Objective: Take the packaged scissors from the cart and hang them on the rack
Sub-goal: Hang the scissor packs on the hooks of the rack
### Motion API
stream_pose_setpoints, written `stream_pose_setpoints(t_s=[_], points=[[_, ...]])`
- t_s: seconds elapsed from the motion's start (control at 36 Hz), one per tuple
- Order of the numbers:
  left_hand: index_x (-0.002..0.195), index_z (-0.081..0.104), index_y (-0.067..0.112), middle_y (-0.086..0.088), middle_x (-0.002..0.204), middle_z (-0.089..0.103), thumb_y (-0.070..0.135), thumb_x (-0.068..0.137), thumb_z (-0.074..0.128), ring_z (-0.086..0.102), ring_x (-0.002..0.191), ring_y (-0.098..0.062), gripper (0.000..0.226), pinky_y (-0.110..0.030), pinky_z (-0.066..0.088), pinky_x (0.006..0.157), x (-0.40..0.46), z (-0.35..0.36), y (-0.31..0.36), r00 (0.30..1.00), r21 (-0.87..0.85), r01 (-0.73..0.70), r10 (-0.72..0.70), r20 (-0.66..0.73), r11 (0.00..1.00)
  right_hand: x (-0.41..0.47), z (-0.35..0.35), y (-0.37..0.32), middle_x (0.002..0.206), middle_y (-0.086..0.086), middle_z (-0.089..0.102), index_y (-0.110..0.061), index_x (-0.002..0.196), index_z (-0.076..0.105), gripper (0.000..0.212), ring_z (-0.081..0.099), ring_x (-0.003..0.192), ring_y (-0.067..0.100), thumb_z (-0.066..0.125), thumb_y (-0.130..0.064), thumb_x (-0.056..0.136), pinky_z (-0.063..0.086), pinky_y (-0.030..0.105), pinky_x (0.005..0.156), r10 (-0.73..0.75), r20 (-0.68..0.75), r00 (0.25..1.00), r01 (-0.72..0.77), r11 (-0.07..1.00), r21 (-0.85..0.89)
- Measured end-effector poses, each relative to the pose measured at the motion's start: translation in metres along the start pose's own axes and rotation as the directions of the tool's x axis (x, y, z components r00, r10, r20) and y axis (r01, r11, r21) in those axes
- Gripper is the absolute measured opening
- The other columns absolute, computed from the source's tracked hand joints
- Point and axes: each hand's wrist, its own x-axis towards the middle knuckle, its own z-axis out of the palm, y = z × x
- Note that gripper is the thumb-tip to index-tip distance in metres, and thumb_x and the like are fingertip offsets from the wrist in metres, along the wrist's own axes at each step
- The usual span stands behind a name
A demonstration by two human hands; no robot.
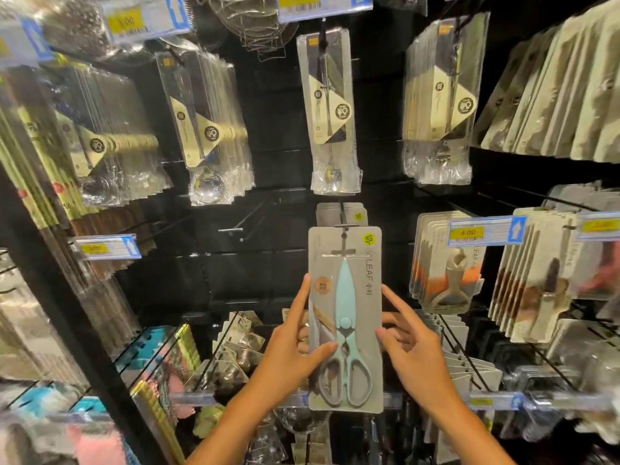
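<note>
Packaged scissors (345,330): 1 pale-blue pair, blades pointing up, sealed on a grey card, held upright with its hang-hole at a peg (342,211) of the black rack (268,112).

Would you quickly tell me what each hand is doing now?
Left hand: pinches the grey carded pack of light-blue scissors.
Right hand: pinches the pack's right edge.

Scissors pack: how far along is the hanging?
Done: the pack is up at the rack. In hand: left hand and right hand hold it, its top at the hook. Left: confirm it hangs from the hook, then let go.
</note>
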Motion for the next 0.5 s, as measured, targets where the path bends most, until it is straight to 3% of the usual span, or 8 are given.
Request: stream_pose_setpoints(t_s=[0.14,0.25,0.33,0.39,0.44,0.5], points=[[0.154,0.009,0.065,0.015,0.138,0.065,0.022,0.084,0.086,0.069,0.119,-0.006,0.113,-0.033,0.061,0.095,0.004,-0.004,0.001,0.999,-0.032,0.032,-0.031,0.017,0.999,0.001,0.001,0.0,0.111,-0.02,0.074,-0.054,0.141,0.045,0.067,0.074,0.097,0.006,0.061,-0.004,0.1,0.057,0.013,0.076,-0.007,-0.023,1.0,0.007,1.0,-0.016],[0.157,0.005,0.061,0.019,0.135,0.066,0.024,0.086,0.085,0.07,0.116,-0.008,0.114,-0.035,0.061,0.095,0.008,-0.007,-0.003,0.996,-0.025,0.049,-0.047,0.07,0.998,0.005,0.003,0.006,0.112,-0.019,0.074,-0.05,0.143,0.046,0.066,0.074,0.097,0.007,0.06,-0.003,0.1,0.057,0.014,0.077,0.005,-0.03,1.0,-0.006,1.0,-0.002],[0.155,-0.004,0.064,0.025,0.126,0.067,0.029,0.087,0.083,0.071,0.11,-0.004,0.116,-0.029,0.059,0.096,0.015,-0.008,-0.006,0.992,0.036,0.065,-0.069,0.107,0.997,0.009,0.006,0.01,0.115,-0.024,0.071,-0.057,0.144,0.045,0.068,0.07,0.105,0.001,0.06,-0.007,0.101,0.055,0.01,0.079,0.018,-0.025,1.0,-0.019,1.0,-0.01],[0.153,-0.006,0.067,0.023,0.132,0.064,0.037,0.087,0.082,0.068,0.115,-0.003,0.115,-0.027,0.056,0.101,0.021,-0.008,-0.007,0.989,0.037,0.077,-0.081,0.12,0.996,0.012,0.006,0.014,0.116,-0.027,0.07,-0.063,0.143,0.041,0.068,0.069,0.106,-0.001,0.059,-0.011,0.102,0.054,0.009,0.078,0.024,-0.011,1.0,-0.024,0.999,-0.042],[0.154,-0.007,0.065,0.017,0.144,0.058,0.041,0.085,0.081,0.063,0.123,-0.004,0.115,-0.028,0.052,0.107,0.028,-0.006,-0.007,0.987,0.027,0.092,-0.095,0.128,0.995,0.016,0.007,0.022,0.116,-0.031,0.069,-0.066,0.145,0.034,0.071,0.071,0.1,0.007,0.058,-0.015,0.103,0.059,0.017,0.076,0.04,0.015,0.999,-0.038,0.996,-0.081],[0.155,-0.01,0.063,0.015,0.151,0.053,0.038,0.087,0.081,0.061,0.127,-0.001,0.116,-0.021,0.051,0.105,0.036,-0.002,-0.01,0.985,0.002,0.104,-0.103,0.138,0.995,0.023,0.009,0.027,0.115,-0.035,0.066,-0.069,0.146,0.024,0.077,0.07,0.094,0.018,0.058,-0.016,0.102,0.061,0.034,0.085,0.068,0.049,0.996,-0.061,0.99,-0.123]])
